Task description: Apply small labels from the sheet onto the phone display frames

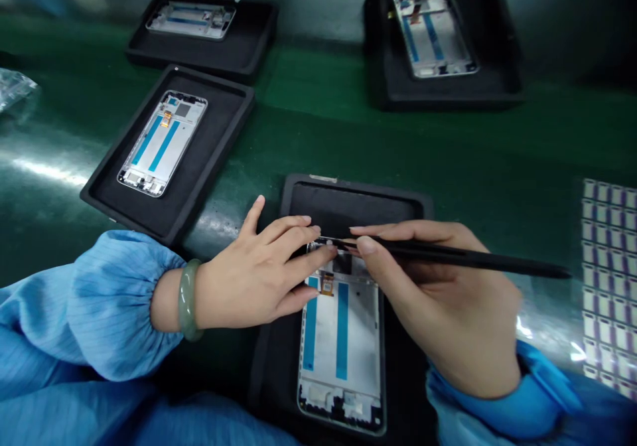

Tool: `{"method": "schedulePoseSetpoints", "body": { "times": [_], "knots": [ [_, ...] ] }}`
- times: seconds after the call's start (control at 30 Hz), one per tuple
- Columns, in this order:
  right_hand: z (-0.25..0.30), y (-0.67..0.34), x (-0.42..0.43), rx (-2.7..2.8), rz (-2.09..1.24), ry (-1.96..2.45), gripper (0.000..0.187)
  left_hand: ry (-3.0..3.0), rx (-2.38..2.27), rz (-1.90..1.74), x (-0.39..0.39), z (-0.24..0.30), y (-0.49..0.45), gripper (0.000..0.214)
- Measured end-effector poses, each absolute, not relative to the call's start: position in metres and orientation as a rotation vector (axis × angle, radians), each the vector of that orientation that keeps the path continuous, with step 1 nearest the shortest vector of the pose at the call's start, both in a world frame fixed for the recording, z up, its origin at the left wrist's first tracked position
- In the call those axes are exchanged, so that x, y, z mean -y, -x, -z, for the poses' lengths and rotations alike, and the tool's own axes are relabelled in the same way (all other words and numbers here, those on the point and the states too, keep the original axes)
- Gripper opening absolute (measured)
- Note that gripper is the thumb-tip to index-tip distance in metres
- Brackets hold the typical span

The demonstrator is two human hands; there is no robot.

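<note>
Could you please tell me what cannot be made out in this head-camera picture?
Tip of the black tool: head view, hidden among the fingertips of the left hand and right hand.
Top end of the near phone frame: head view, covered by both hands.
Sheet of small parts: head view, cut off by the right edge; pieces too small to identify.

Electronics assembly line, green conveyor belt point(308, 114), phone frames in trays point(164, 142)
</note>
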State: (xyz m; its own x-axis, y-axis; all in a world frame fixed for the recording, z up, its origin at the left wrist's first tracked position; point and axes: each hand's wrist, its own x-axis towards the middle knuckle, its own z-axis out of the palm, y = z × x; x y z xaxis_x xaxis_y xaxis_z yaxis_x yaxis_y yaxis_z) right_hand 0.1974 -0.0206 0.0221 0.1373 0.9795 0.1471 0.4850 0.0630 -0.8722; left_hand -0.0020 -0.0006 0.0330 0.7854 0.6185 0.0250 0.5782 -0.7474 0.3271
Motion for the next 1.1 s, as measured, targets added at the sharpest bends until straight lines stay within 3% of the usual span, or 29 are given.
{"method": "schedulePoseSetpoints", "body": {
  "times": [0.4,0.57,1.1],
  "knots": [
    [-0.0193,-0.202,0.0207,1.534,-0.688,1.485,0.011,-2.658,-0.917,-0.228,0.0,-0.032,0.0025,0.041],
    [-0.021,-0.199,0.0234,1.701,-0.532,1.504,0.012,-2.657,-0.922,-0.225,0.0,-0.0316,0.0026,0.041],
    [-0.0181,-0.1962,0.0181,1.582,-0.614,1.499,0.011,-2.665,-0.934,-0.2,0.0004,-0.0305,0.0029,0.041]
  ]
}}
